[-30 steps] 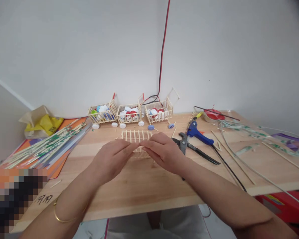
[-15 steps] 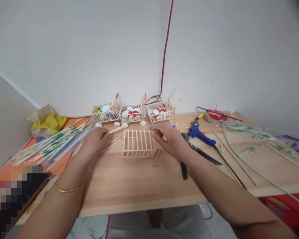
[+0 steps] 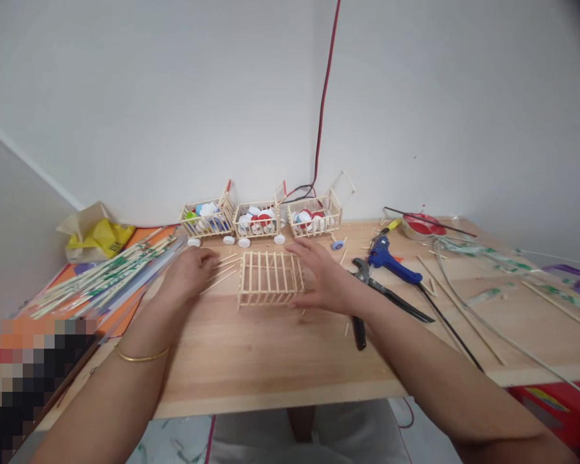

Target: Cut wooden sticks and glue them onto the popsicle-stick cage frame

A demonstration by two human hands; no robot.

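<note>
A small slatted crate (image 3: 270, 274) built of thin wooden sticks stands on the wooden table in front of me. At its right end is my right hand (image 3: 326, 280), thumb and fingers spread around that end; whether they touch it I cannot tell. To the crate's left, my left hand (image 3: 188, 274) is low over the table with its fingers curled, their tips partly hidden. Several short loose sticks (image 3: 218, 280) lie between this hand and the crate. What the left fingers hold, if anything, does not show.
Behind stand three stick carts (image 3: 258, 222) filled with bottle caps. Pliers (image 3: 360, 270), a blue glue gun (image 3: 391, 261) and a red-lined bowl (image 3: 423, 225) are on the right. Bundled sticks (image 3: 111, 274) and a yellow bag (image 3: 104, 238) occupy the left. A blue wheel (image 3: 337, 245) lies near the rightmost cart.
My right hand has opened from closely gathered fingers to a wide spread around the crate's right end. The stick at my left fingers has shifted down among the loose ones. The view moved slightly.
</note>
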